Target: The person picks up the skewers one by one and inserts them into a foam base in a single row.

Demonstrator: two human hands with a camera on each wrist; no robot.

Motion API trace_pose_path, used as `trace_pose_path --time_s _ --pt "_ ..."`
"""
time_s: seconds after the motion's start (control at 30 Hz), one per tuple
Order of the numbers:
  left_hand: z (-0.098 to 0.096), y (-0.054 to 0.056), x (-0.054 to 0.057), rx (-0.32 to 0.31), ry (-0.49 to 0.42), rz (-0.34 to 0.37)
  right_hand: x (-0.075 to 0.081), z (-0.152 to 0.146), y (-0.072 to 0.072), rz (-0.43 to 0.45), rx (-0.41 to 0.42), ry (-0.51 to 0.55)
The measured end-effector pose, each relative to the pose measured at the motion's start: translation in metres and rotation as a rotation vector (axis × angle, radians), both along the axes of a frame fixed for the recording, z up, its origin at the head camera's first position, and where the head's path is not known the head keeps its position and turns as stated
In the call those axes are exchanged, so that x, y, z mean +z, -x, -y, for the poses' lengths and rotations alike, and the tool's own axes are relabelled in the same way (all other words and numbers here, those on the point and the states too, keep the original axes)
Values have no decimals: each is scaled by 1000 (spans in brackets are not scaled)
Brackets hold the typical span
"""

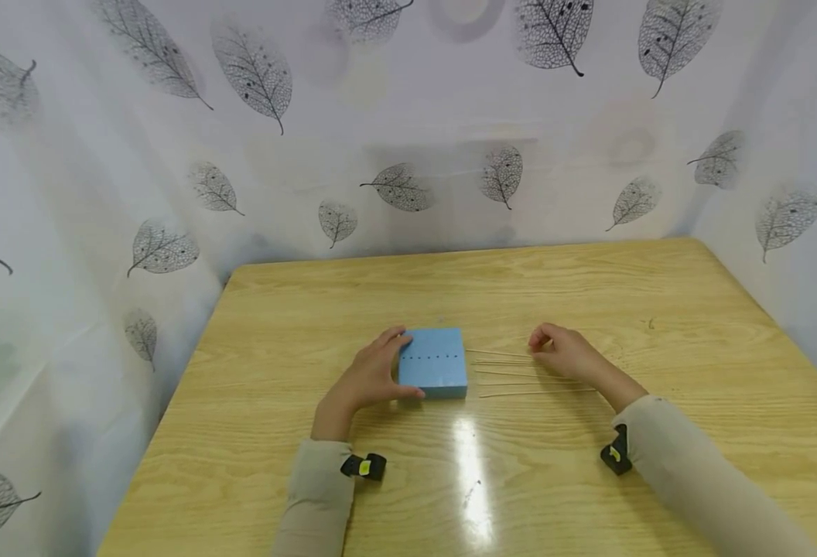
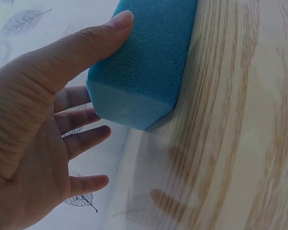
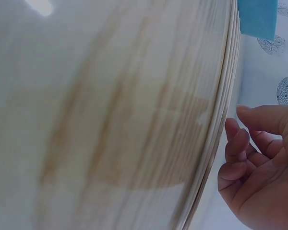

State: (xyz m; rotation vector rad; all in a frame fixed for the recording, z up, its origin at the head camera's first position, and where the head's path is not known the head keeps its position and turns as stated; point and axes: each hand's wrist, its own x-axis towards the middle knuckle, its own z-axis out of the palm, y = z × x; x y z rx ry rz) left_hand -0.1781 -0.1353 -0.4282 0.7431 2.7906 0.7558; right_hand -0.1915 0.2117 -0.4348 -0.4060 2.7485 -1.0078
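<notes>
My left hand (image 1: 372,373) holds a light blue foam block (image 1: 432,363) from its left side, thumb on the near face and a fingertip at the far left corner. A row of small dark dots crosses the block's top. In the left wrist view, the thumb presses the block's textured side and the other fingers are spread behind it. Several thin pale sticks (image 1: 502,374) lie side by side on the table, right of the block. Over their right part is my right hand (image 1: 567,354), fingers curled, with a small gap between thumb and index fingertips in the right wrist view.
The wood-grain table (image 1: 297,309) carries all this, with a bright glare streak in front of the block. A white curtain (image 1: 436,216) with a grey leaf print hangs behind and at both sides. Dark straps (image 1: 364,466) sit on both wrists.
</notes>
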Motion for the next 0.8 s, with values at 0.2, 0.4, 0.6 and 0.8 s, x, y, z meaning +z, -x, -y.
trace_pose_path --time_s 0.2,0.4,0.6,0.8 --pt "1 1 -3 -7 -3 -1 -2 1 3 -21 29 -18" --pt "1 1 -3 5 -12 23 -3 1 5 -44 63 -31" --pt "0 0 -1 8 -21 52 -5 0 7 -42 86 -51" --pt "0 1 -2 4 -44 69 -6 1 8 -42 99 -69"
